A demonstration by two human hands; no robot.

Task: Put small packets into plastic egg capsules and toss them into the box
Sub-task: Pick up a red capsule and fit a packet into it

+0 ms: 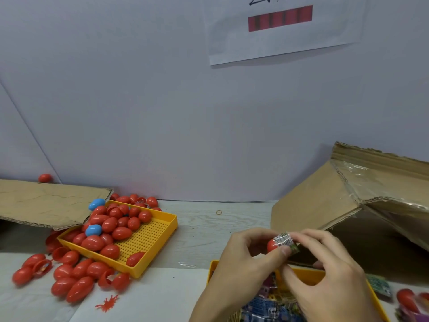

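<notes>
two hands are brought together in the lower right of the frame, just above a tray. a red egg capsule (272, 245) is gripped by the curled fingers and thumb of the left hand (246, 259), its open side apparently turned toward the other hand so it can be filled. a small packet (285, 241), silvery and crinkled, is pinched between the fingertips (299, 237) of the right hand (325, 270) and is pressed against the capsule's mouth; whether it is partly inside cannot be told. the work is held close over the packet tray (213, 267), presumably so fresh packets (262, 303) are within easy reach.

further out, at the right edge, the cardboard box (325, 201) is tipped with its opening toward the hands, which would suit a short toss. at the lower left, an orange tray (148, 242) is heaped with red eggs (109, 225) and a few blue eggs (93, 230), more being spilled on the table (204, 224) beside it, kept on the left hand's side as supply. a flattened cardboard flap (46, 203) overhangs that pile.
</notes>
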